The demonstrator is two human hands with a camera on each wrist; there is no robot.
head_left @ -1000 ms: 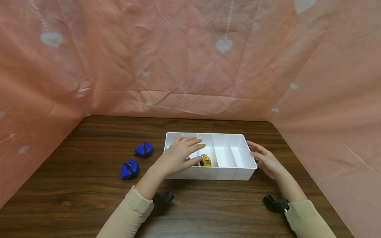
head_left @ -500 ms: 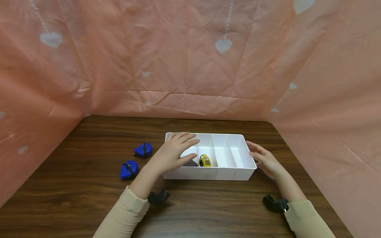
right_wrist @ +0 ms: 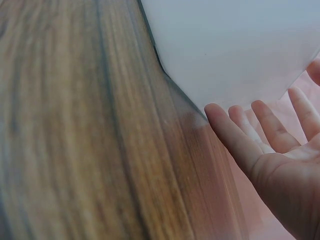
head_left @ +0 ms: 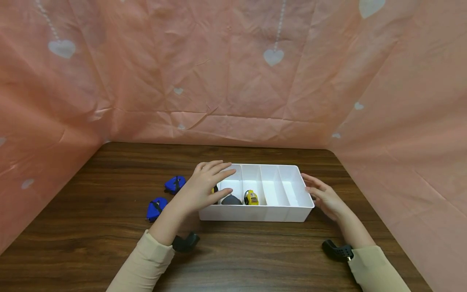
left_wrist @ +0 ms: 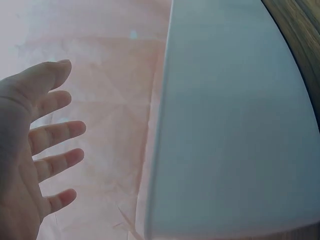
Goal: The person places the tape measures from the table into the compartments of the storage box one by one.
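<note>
Overhead, pink heart-print sheeting (head_left: 226, 73); wooden table (head_left: 109, 211).

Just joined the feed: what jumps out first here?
A white divided tray sits mid-table on the dark wood, with a yellow toy and a grey lump in its left compartments. The left hand hovers open over its left end and the right hand is by its right end. Two blue pouches lie to the left.

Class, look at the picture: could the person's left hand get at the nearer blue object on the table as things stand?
Probably yes. The left hand hovers open at the white tray's left end, holding nothing, and the nearer blue object lies just beside its forearm on bare table, with nothing between them.
</note>
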